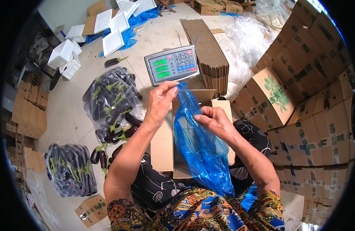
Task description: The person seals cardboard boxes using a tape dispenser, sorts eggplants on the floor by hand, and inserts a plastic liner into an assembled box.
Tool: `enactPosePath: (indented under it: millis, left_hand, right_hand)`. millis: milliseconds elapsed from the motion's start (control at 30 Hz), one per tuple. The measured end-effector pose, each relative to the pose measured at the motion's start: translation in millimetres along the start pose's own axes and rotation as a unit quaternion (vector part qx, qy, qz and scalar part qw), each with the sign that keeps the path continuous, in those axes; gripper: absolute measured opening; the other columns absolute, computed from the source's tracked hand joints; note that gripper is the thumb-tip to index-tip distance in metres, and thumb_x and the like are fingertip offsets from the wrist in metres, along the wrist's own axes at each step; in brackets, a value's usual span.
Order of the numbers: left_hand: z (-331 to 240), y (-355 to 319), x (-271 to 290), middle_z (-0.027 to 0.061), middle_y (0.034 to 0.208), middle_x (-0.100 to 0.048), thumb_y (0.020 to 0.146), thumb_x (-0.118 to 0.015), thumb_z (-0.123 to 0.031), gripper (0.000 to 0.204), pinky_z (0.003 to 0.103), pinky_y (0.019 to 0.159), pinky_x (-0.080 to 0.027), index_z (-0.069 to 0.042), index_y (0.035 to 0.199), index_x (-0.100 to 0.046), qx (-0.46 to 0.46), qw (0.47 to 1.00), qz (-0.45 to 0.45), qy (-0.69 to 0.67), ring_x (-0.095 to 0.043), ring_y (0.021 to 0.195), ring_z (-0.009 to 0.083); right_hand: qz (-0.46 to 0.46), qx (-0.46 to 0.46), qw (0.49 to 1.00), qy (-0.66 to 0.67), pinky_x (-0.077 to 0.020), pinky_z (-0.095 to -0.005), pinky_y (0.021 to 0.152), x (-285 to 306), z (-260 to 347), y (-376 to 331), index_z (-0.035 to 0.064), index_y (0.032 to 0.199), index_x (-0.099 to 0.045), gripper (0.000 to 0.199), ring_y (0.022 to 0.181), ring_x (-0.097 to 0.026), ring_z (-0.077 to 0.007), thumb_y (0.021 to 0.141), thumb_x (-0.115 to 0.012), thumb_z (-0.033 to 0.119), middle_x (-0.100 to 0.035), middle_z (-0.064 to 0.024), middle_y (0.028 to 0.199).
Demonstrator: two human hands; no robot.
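A blue plastic bag (200,150) hangs between my hands, its lower part trailing down to my lap. My left hand (160,103) pinches the bag's gathered top end. Lower down, at the bag's right edge, my right hand (215,120) grips the film between thumb and fingers. Behind the bag stands an open cardboard box (162,148) with its flaps spread, between my knees. Just beyond the box is a digital scale (172,64) with a lit green display and keypad. The inside of the box is mostly hidden by the bag.
To the left lie a clear bag of eggplants (110,92), loose eggplants (103,158) and a second bagged bundle (71,169). Flattened cardboard (206,50) is stacked behind the scale. Printed boxes (312,134) form a wall on the right. White foam boxes (62,54) sit far left.
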State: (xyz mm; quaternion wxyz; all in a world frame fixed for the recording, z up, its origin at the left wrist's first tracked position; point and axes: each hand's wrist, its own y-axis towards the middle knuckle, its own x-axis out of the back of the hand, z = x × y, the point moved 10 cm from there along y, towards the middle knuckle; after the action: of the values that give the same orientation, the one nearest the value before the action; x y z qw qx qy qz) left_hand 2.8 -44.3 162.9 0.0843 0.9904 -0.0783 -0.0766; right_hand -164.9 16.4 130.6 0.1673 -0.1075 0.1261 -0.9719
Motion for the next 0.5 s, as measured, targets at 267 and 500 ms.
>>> enactPosePath:
  millis: [267,500]
  left_hand:
    - [32,-42,-9,0.0024,0.101,-0.057,0.087,-0.074,-0.031,0.045,0.026,0.076,-0.045,-0.007,0.120,-0.055,0.166,0.984,-0.065,-0.005,-0.054,0.092,0.0104]
    - [85,-55,-44,-0.0018,0.094,-0.060,0.092,-0.068,-0.024,0.016,0.031,0.079,-0.045,-0.012,0.101,-0.062,0.307,0.935,0.061,-0.169,-0.056,0.088,0.0089]
  right_hand:
    - [-0.098,0.079,0.982,0.142,-0.0371,-0.0215,0.058,11,-20,25,0.0105,0.074,-0.050,0.030,0.065,-0.041,-0.0043,0.081,-0.078,0.006,-0.045,0.0069,0.070]
    - [-0.092,0.093,0.979,0.154,-0.0381,-0.0209,0.064,-9,-27,23,0.0104,0.077,-0.052,0.027,0.070,-0.043,-0.0046,0.080,-0.078,0.006,-0.048,0.0060,0.074]
